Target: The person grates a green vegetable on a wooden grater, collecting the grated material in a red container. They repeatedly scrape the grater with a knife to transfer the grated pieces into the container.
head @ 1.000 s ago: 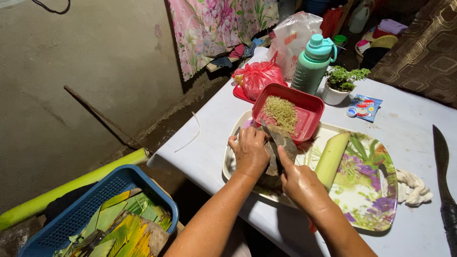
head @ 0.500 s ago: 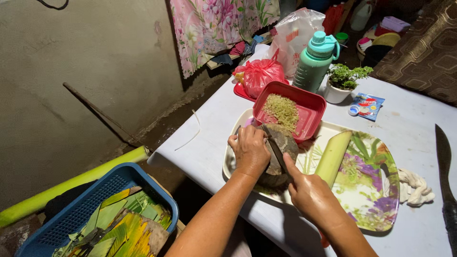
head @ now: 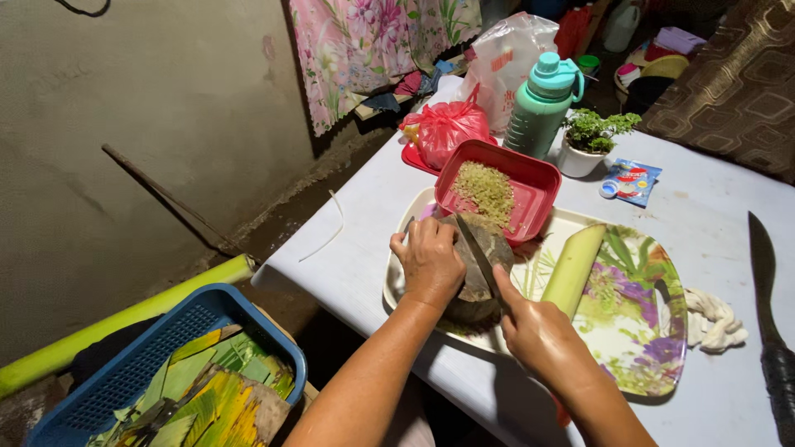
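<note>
My left hand point(head: 429, 260) grips a dark brown, rounded lump point(head: 489, 248) that rests on the flowered tray point(head: 638, 348). My right hand point(head: 538, 331) holds a knife point(head: 475, 252), its blade laid across the lump with the tip pointing away from me. Just behind the lump stands a red rectangular tub point(head: 534, 186) with chopped green-yellow bits point(head: 484, 189) in it. A pale green stalk piece point(head: 573, 269) lies on the tray to the right of my right hand.
A teal bottle point(head: 540, 108), a small potted plant point(head: 590, 141), a red bag point(head: 447, 131) and a blue sachet point(head: 629, 182) stand at the table's far side. A large knife point(head: 766, 290) and a white rag point(head: 714, 319) lie right. A blue basket of leaves point(head: 166, 372) sits lower left.
The knife blade has slid back toward me across the lump as my right hand drew back and down. My left hand kept its grip.
</note>
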